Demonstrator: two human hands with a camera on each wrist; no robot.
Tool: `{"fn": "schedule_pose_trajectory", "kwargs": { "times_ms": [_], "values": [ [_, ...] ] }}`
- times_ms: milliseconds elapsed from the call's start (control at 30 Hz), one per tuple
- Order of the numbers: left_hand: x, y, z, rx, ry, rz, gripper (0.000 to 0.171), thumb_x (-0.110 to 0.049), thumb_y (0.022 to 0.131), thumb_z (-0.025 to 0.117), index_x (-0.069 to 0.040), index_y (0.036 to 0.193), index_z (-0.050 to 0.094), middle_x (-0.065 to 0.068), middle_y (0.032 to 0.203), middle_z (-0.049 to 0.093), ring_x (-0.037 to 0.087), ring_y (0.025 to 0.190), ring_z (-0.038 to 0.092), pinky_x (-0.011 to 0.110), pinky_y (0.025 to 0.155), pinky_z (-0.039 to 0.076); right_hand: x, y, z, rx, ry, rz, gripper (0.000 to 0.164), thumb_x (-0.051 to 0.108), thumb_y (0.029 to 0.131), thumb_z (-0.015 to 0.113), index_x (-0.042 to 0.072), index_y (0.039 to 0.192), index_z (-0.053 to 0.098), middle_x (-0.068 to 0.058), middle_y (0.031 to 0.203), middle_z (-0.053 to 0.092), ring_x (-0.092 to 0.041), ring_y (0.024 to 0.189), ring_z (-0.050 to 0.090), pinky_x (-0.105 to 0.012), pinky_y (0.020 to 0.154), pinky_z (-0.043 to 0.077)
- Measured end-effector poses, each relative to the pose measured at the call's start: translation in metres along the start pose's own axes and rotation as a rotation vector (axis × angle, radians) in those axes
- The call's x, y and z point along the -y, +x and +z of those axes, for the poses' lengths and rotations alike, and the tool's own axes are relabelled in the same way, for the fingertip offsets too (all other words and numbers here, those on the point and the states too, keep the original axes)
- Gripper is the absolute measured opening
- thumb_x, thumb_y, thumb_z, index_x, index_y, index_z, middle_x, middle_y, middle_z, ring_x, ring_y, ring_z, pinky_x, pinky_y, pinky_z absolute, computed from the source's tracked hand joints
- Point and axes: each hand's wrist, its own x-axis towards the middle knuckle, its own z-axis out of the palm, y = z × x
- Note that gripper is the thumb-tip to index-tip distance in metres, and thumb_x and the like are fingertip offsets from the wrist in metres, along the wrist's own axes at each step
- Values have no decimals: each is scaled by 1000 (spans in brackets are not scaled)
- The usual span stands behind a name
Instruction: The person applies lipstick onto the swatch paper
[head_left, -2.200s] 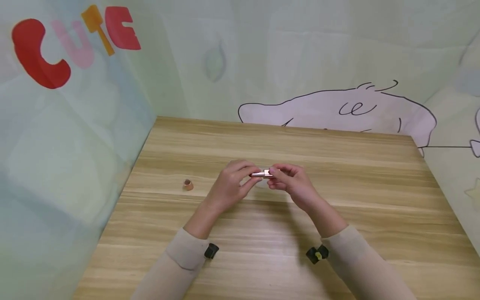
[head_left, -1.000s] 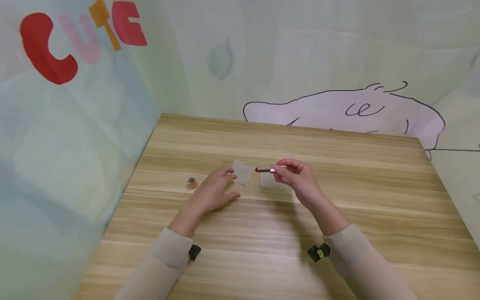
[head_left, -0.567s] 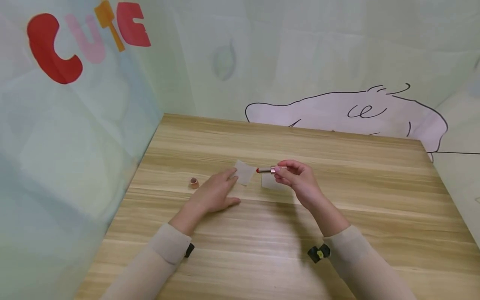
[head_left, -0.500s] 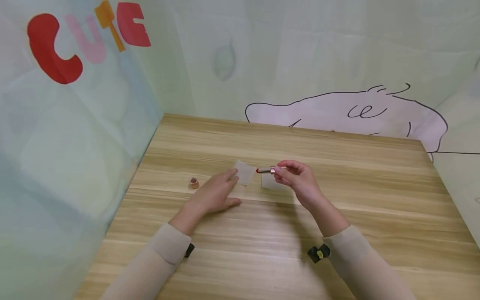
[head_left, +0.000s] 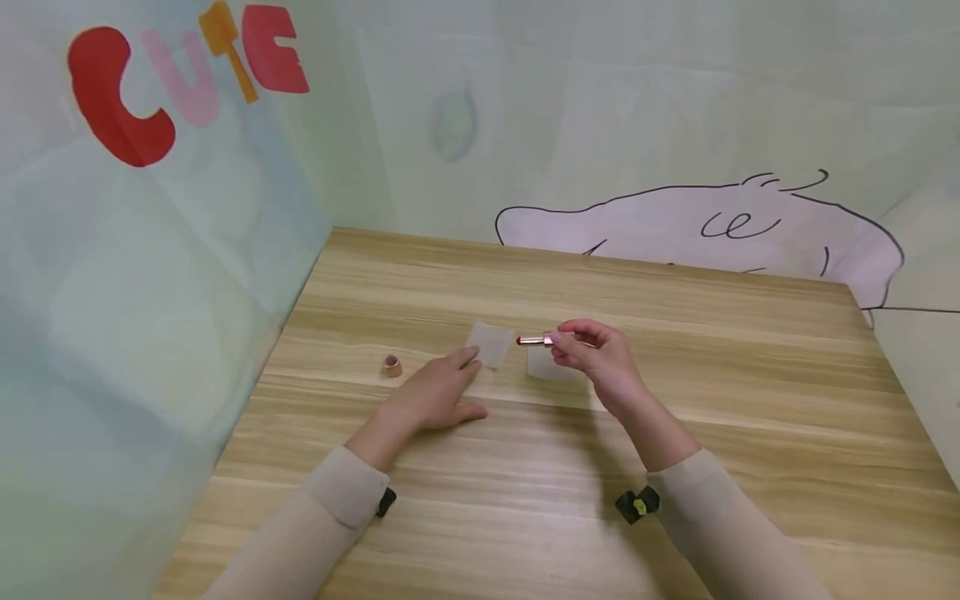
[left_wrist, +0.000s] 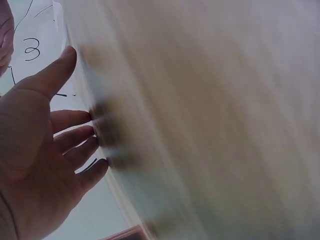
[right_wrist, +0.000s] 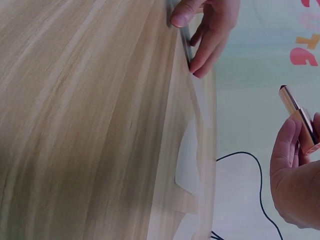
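My right hand [head_left: 596,358] pinches an uncapped lipstick [head_left: 534,341] by its base, its red tip pointing left. In the right wrist view the lipstick [right_wrist: 290,101] shows a shiny rose-gold tube, held up above table height. My left hand [head_left: 438,392] rests low on the table, fingers extended, fingertips at the left edge of a small white paper piece [head_left: 493,343]. A second white piece of paper [head_left: 547,367] lies below the lipstick, partly hidden by my right hand. Left of my left hand stands the small rose-gold lipstick cap [head_left: 392,367], its opening upward.
The wood-grain table [head_left: 480,517] ends at a pale printed backdrop [head_left: 420,92] behind and on both sides. Dark wrist cameras sit at both cuffs, such as the right camera [head_left: 637,505].
My left hand has let go of the lipstick's tip end, moved left and come down at the paper. The right hand keeps its grip on the lipstick, and both papers now show.
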Motion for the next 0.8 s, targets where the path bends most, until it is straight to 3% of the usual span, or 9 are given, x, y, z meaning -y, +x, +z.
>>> {"fn": "schedule_pose_trajectory", "kwargs": {
  "times_ms": [167,367,633,800],
  "values": [
    [-4,0,1,-8,7,-37,79,-54,84,61,0,139,41,14,151,27,31,135,32,39,110,29,-8,10,9,-28,-43,-15,40,10,80,74,-13,109,56,-5,81,66,-13,72,67,-33,73,56],
    [-10,2,4,-32,7,-53,80,-53,84,62,2,139,41,17,149,29,31,135,31,41,110,29,-14,20,20,-52,-193,-85,33,17,76,78,-3,99,63,-6,80,65,-14,71,66,-33,70,57],
    [-17,2,9,-65,15,-82,82,-54,83,62,3,137,42,18,149,30,31,135,31,40,111,28,-18,31,29,-77,-350,-144,30,20,77,78,1,95,64,-8,83,59,-16,68,67,-30,63,57],
    [-18,2,10,-71,34,-91,82,-56,83,60,4,136,43,19,148,31,31,135,32,39,111,27,-21,37,34,-85,-531,-199,25,24,77,78,8,92,66,-6,85,63,-17,70,66,-26,58,54]
  ]
}}
